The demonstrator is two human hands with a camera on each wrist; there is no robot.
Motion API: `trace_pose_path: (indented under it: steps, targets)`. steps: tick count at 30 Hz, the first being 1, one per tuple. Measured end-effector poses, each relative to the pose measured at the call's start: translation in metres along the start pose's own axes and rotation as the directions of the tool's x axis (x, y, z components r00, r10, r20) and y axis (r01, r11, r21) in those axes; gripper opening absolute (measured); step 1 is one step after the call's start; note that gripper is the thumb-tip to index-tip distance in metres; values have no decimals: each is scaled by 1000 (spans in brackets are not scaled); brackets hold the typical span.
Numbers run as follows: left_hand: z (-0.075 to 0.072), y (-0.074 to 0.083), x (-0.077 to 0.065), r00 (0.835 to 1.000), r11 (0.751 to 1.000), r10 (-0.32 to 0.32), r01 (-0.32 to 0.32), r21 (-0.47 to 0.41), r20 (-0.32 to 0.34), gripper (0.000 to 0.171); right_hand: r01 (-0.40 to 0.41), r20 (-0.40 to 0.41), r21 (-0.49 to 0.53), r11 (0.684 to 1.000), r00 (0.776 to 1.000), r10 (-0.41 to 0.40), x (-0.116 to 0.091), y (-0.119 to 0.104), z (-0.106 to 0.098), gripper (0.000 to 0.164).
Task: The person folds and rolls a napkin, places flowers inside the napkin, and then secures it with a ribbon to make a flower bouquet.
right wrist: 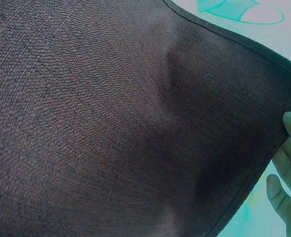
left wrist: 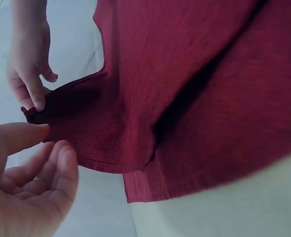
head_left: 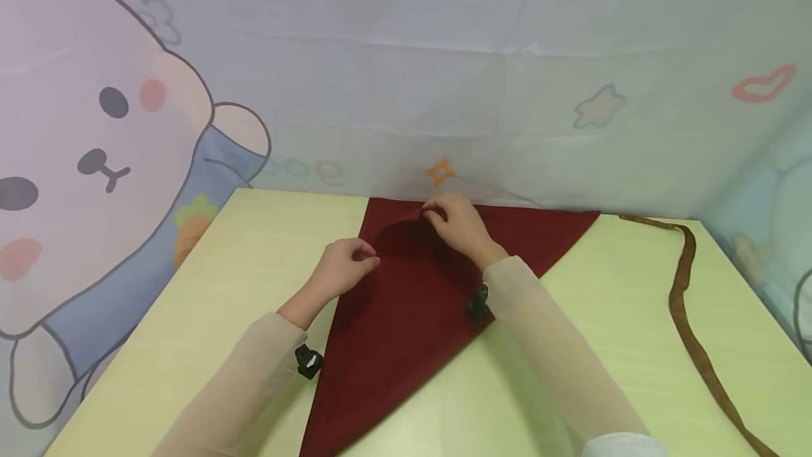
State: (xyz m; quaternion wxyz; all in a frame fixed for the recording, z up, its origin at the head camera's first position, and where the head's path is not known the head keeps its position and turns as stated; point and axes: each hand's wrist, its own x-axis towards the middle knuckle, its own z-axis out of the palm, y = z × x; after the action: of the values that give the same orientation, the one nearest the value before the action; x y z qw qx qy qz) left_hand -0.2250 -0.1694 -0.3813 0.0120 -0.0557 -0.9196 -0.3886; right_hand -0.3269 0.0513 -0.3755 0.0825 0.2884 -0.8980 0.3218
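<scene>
A dark red cloth [head_left: 412, 330] lies on the table, folded over into a roughly triangular shape, with one flap raised near the back. My right hand [head_left: 459, 228] pinches the raised corner of that flap between thumb and fingers. In the left wrist view the cloth [left wrist: 199, 118] shows a gap under its upper layer, and the right hand [left wrist: 31, 79] appears at the lifted corner. My left hand [head_left: 342, 270] is by the cloth's left edge, thumb and fingers slightly apart and loosely curved. Its fingertips [left wrist: 66, 155] are right at the flap's edge in the left wrist view.
A long brown strap [head_left: 681, 302] lies along the right side of the pale yellow table [head_left: 209, 288]. Behind the table's back edge hangs a printed fabric backdrop [head_left: 406, 90] with a cartoon animal on its left. Small black devices sit at both wrists.
</scene>
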Motion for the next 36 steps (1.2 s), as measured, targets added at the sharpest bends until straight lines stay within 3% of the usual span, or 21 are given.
trace_pose_path:
  steps: [4, 10, 15, 25, 36]
  targets:
    - [6, 0, 12, 995, 997, 50, -55, -52, -88, 22, 1, -11, 1, 1000, 1000, -1, -2, 0, 2, 19]
    - [9, -2, 30, 974, 990, 133, -138, -13, -182, 30, 9, -28, 23, 1000, 1000, -8, -3, -2, 2, 19]
    - [7, -4, 39, 976, 989, 148, -149, 4, -159, 31, -5, -33, 26, 1000, 999, 6, -1, -3, 1, 20]
    - [12, -15, 50, 982, 990, 105, -119, -79, -158, 21, -5, -18, 29, 1000, 1000, 5, 1, -2, 5, 23]
    - [11, -14, 58, 985, 991, 71, -88, -103, -158, 21, 12, -96, 76, 997, 995, -5, -2, 3, -3, 24]
